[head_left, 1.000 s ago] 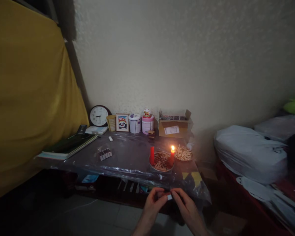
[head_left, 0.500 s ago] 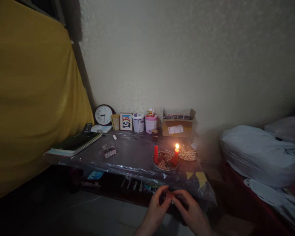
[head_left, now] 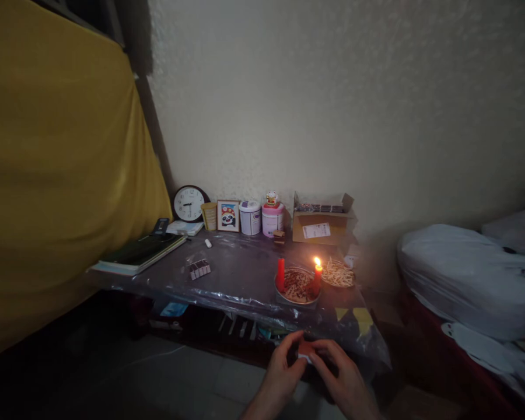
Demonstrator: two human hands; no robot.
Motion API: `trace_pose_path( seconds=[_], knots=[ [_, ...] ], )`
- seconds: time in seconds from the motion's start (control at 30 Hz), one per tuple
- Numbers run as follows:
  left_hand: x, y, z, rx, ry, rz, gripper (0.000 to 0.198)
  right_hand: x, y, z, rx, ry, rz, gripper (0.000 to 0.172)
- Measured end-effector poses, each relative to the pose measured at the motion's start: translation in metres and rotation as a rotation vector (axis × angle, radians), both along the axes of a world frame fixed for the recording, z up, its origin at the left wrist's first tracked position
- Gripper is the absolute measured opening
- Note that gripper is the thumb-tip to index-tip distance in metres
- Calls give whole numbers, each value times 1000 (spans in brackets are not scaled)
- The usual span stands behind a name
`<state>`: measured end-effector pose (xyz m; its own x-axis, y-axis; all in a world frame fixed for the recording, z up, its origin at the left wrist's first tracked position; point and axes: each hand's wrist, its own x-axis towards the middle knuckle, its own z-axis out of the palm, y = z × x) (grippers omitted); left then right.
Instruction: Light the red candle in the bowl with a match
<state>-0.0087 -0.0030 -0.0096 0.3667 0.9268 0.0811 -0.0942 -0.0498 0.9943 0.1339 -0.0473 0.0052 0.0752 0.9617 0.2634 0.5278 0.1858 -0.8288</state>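
Just in front of the table's near edge, my left hand and my right hand hold a small reddish matchbox between thumbs and fingers. A white edge shows on its near side. Beyond the hands, a round tin filled with speckled brownish grains stands on the table. Two red candles stand upright in it: the left candle is unlit, and the right candle burns with a bright flame. A dish of pale thin sticks lies behind the lit candle.
The plastic-covered table bears a wrapped pack of small boxes and books. Along the wall stand a clock, a panda picture, two canisters and a cardboard box. White bags lie at right.
The matchbox is turned or opened slightly, so its white edge now shows between my fingers. The view has shifted a little left; both hands keep their hold.
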Motion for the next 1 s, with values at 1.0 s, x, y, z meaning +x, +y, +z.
trace_pose_path(
  seconds=[1.0],
  knots=[
    [-7, -1, -12, 84, 71, -45, 43, -6, -10, 0, 22, -153, 52, 17]
  ],
)
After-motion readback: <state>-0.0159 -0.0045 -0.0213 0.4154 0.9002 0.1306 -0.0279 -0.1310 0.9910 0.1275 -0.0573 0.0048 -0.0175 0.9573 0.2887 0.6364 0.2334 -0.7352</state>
